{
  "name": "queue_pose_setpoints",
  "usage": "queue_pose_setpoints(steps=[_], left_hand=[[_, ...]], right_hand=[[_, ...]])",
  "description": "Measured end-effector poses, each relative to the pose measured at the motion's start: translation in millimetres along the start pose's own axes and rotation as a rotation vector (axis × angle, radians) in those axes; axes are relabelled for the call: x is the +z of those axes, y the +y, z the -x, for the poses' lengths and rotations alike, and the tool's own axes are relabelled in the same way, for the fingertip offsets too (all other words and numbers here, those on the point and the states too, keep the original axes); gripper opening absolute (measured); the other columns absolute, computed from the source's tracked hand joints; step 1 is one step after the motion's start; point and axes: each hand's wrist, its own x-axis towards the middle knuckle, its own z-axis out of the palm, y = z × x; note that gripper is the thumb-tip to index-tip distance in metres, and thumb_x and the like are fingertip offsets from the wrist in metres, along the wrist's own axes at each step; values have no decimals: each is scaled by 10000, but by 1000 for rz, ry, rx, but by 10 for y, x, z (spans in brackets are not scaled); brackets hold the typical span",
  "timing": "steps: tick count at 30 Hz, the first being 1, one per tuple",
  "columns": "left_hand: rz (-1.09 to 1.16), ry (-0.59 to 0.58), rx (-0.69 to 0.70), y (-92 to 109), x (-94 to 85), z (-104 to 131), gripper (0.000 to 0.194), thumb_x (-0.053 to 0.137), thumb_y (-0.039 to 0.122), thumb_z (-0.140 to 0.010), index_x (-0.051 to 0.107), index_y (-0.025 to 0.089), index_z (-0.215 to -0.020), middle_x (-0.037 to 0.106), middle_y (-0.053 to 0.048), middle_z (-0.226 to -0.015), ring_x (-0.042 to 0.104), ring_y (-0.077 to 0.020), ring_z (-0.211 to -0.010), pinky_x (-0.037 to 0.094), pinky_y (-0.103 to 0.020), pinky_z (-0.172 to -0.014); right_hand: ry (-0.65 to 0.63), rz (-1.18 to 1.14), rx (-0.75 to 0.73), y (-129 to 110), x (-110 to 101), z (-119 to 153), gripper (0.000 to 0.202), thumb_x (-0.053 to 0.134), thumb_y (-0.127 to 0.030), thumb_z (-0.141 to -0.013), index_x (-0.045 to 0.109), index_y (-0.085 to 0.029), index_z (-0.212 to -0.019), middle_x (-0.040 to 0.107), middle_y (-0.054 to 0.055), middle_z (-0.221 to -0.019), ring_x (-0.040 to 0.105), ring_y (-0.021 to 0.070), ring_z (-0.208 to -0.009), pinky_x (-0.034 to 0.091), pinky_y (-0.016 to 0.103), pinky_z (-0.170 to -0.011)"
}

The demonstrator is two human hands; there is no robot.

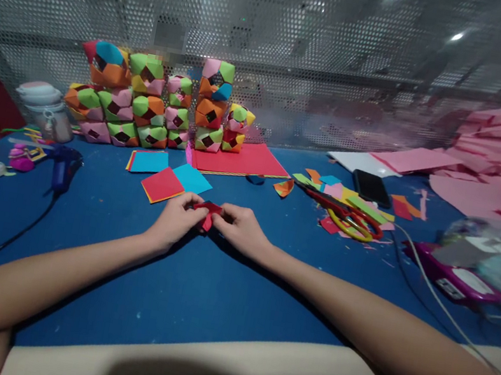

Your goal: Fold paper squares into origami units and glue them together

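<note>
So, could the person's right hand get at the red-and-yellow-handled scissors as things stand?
Probably yes: the scissors lie uncovered on the blue table to its right, path clear, but the right hand grips the folded red paper piece.

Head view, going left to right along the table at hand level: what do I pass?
Glue gun → left hand → red paper → right hand → scissors → purple device.
</note>
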Motion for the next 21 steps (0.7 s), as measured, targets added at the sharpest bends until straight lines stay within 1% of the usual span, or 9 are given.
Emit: queue_pose_setpoints(steps=[3, 6, 8, 11, 13, 17, 21], left_hand=[[59, -51, -23, 16, -1, -5, 149, 570, 217, -710, 591, 145, -839, 607, 13, -666, 566, -101, -535, 488, -247, -559], [86, -62, -35, 15, 0, -11, 124, 568, 213, -707, 617, 131, -787, 601, 4, -674, 559, -96, -551, 490, -240, -571], [119, -80, -34, 6, 1, -16, 128, 572, 214, -703, 630, 127, -777, 609, -11, -715, 566, -102, -601, 494, -240, -600], [220, -149, -27, 1, 4, -19, 177, 567, 197, -701, 643, 127, -843, 612, -40, -814, 571, -118, -703, 499, -244, -636], [277, -173, -33, 8, 5, -17, 213, 554, 170, -694, 638, 131, -886, 607, -49, -859, 570, -126, -750, 502, -248, -649], [338, -149, -84, 28, 9, -17, 242, 528, 134, -680, 624, 131, -902, 603, -55, -901, 569, -129, -774, 516, -264, -652], [351, -102, -128, 15, 8, -34, 205, 501, 125, -678, 616, 122, -848, 609, -48, -860, 583, -125, -730, 527, -274, -625]], right_hand=[[10, -22, -7, -9, -15, -4, 207, 487, -264, -778, 508, -170, -596, 479, -31, -542, 413, 95, -519, 306, 215, -498], [62, -66, -13, -4, -21, -11, 150, 489, -282, -803, 568, -167, -749, 574, 5, -675, 491, 113, -603, 371, 220, -554], [97, -108, -13, 7, -21, -14, 141, 498, -286, -807, 569, -168, -777, 585, 13, -702, 504, 116, -618, 389, 226, -570], [115, -154, 16, 28, -16, -18, 137, 505, -286, -806, 556, -168, -758, 565, 2, -666, 484, 113, -588, 385, 227, -552], [115, -170, 40, 40, -13, -21, 142, 505, -290, -807, 551, -168, -752, 551, -5, -645, 471, 110, -575, 378, 226, -541], [120, -177, 56, 41, -17, -27, 152, 512, -297, -802, 541, -167, -729, 539, -11, -625, 460, 107, -563, 370, 225, -532], [110, -183, 60, 24, -22, -25, 153, 525, -303, -795, 550, -162, -739, 556, -7, -636, 477, 109, -569, 376, 228, -540]])
